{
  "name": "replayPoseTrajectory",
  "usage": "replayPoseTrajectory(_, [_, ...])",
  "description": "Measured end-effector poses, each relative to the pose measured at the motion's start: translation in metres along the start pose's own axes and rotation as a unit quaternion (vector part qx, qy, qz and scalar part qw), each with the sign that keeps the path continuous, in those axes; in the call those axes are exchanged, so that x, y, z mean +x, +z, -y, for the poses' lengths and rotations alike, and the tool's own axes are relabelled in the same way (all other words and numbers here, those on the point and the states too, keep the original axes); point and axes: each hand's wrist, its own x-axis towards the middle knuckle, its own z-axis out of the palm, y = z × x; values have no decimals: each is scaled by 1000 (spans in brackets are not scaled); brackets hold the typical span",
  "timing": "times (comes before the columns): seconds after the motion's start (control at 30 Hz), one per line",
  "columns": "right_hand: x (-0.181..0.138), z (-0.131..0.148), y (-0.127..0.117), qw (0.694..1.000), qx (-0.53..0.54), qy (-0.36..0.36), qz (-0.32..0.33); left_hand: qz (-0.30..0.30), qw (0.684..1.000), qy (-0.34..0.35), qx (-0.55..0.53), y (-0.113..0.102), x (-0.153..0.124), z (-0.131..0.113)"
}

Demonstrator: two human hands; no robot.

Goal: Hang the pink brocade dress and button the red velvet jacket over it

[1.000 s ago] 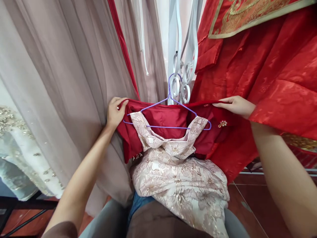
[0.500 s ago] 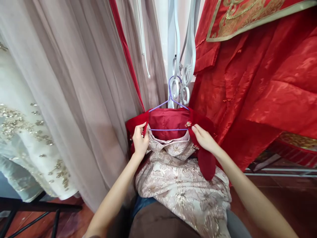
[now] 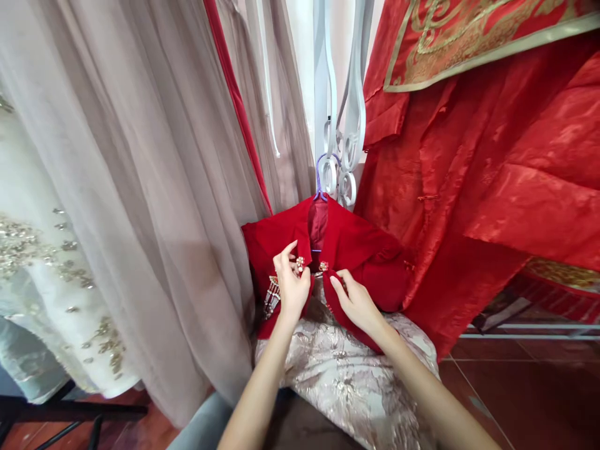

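Pinching red jacket [image 3: 359,247] edges, hands [image 3: 293,289] close together, patterned dress [image 3: 347,378] beneath

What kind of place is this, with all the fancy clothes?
Maybe a dress shop or dressing room: there's a white gown with sparkly beading, a gold-embroidered red cloth, and a red jacket on a purple hanger.

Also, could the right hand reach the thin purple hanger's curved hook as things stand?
Probably yes: the hook shows uncovered above the short red velvety jacket, though the right hand would likely have to release the jacket first.
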Motion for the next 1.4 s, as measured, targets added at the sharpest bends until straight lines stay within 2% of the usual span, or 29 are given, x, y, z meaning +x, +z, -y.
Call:
replayPoseTrajectory(0.17, [5,7,-14,978,-24,-51,-199,-47,998,21,33,0,-35,13])
replayPoseTrajectory(0.23, [5,17,-16,969,-16,-78,-235,-55,998,21,15,1,-39,14])
replayPoseTrajectory(0.3, [8,24,-16,970,-12,-97,-225,-61,998,12,-2,2,-32,10])
replayPoseTrajectory(0.37, [14,24,-14,975,-21,-94,-201,-42,999,-1,-10,3,-16,4])
replayPoseTrajectory(0.47, [25,14,-9,978,-38,-71,-192,8,999,-48,-20,3,9,-4])
replayPoseTrajectory(0.6, [31,-3,-5,979,-62,-55,-187,14,988,-123,-91,5,18,-2])
replayPoseTrajectory(0.73, [27,-6,-7,980,-44,-69,-181,22,983,-98,-157,6,3,5])
replayPoseTrajectory(1.03, [29,22,-7,972,166,-103,-130,15,980,-71,-186,4,-5,5])
replayPoseTrajectory(1.23, [38,25,-9,978,120,-135,-103,25,988,-54,-145,1,-7,2])
replayPoseTrajectory(1.4, [40,24,-10,978,91,-145,-117,51,992,-25,-111,0,-12,1])
